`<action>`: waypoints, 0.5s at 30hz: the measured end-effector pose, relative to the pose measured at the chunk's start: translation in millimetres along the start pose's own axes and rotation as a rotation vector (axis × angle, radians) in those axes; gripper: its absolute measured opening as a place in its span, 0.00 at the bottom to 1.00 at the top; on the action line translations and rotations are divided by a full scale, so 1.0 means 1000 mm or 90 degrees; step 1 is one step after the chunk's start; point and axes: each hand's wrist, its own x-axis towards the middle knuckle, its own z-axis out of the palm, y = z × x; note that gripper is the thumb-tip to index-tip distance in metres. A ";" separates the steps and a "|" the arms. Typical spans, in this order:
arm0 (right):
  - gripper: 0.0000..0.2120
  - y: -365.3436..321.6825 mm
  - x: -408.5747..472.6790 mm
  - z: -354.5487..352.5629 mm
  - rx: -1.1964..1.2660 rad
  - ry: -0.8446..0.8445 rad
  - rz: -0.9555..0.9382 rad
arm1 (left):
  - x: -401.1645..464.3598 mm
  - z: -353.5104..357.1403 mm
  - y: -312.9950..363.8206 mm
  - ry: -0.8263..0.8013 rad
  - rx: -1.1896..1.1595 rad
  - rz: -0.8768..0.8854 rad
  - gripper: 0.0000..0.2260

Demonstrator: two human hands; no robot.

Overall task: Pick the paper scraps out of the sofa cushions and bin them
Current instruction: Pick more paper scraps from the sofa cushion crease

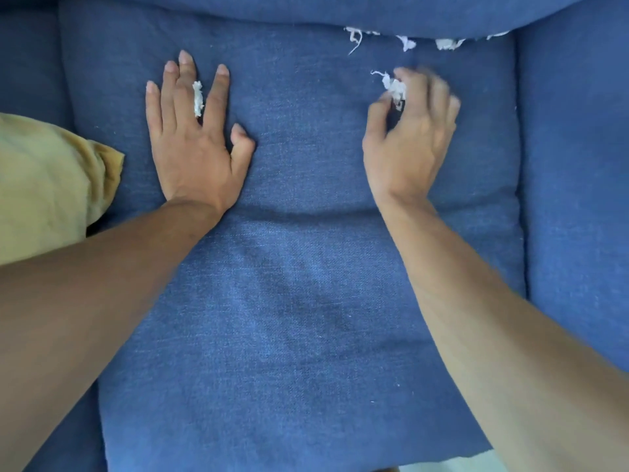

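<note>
A person leans over a blue sofa seat cushion [299, 301] with both bare arms stretched out. The left hand [195, 155] lies flat on the cushion, palm down, with the fingers spread wide apart. A little white paper scrap [197, 98] is stuck between two of those fingers, the middle one and the pointing one. The right hand [410, 137] is curled, and its thumb and first fingers pinch a crumpled white paper scrap [394, 86]. That hand looks a bit blurry at the fingertips. More white scraps sit farther back, in the crack where the seat cushion meets the back cushion [306, 11]. One stringy scrap [354, 37] hangs out on the left of that row, a small scrap [407, 43] is next to it, and a bigger scrap [448, 44] is on the right, half tucked under the back cushion. A blue sofa arm [578, 165] rises on the right side. At the left edge, a yellow cloth [47, 185] lies just beside the left arm. There is no writing or label to read on anything, and I see no bin from here.
</note>
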 end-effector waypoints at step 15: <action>0.24 0.025 -0.014 0.026 -0.155 -0.215 -0.096 | 0.032 -0.020 0.075 -0.072 -0.072 0.183 0.26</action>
